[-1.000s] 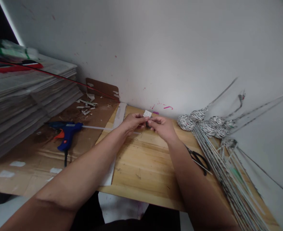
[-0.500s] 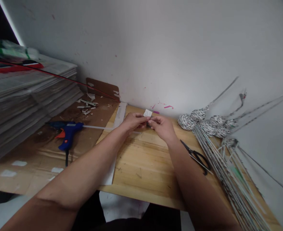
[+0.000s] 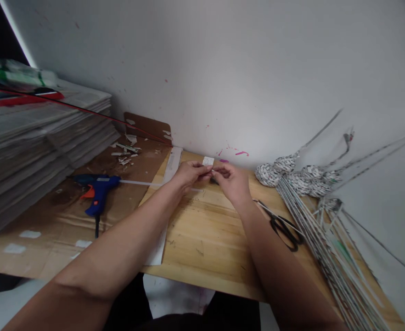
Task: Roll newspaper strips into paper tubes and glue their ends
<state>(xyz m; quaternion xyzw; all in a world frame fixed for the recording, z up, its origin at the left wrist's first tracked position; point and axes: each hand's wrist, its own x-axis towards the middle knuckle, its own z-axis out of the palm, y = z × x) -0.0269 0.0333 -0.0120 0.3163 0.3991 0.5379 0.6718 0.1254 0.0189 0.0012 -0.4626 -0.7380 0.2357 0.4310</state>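
Note:
Over the far part of the wooden table (image 3: 202,248), my two hands meet fingertip to fingertip. My left hand (image 3: 191,174) is closed in a pinch on a small white piece of paper (image 3: 208,161) with faint marks, which sticks up behind the fingers. My right hand (image 3: 233,181) also pinches at the paper's lower edge, thumb and forefinger together. Fingers hide most of what lies between them. A small dark object, partly hidden, shows beneath the right fingertips. Black-handled scissors (image 3: 285,230) lie beside my right forearm, with a thin pale stick across them.
A blue glue gun (image 3: 101,193) with a glue stick lies on the cardboard (image 3: 54,230) at left, near paper scraps (image 3: 125,154) and a tall newspaper stack (image 3: 51,124). Woven paper balls (image 3: 267,174) and a bundle of rolled paper sticks (image 3: 312,230) lie at right.
The white piece of paper has turned and shifted slightly left between my fingers. The pale stick by the scissors lies farther up across them. Both hands keep nearly the same place.

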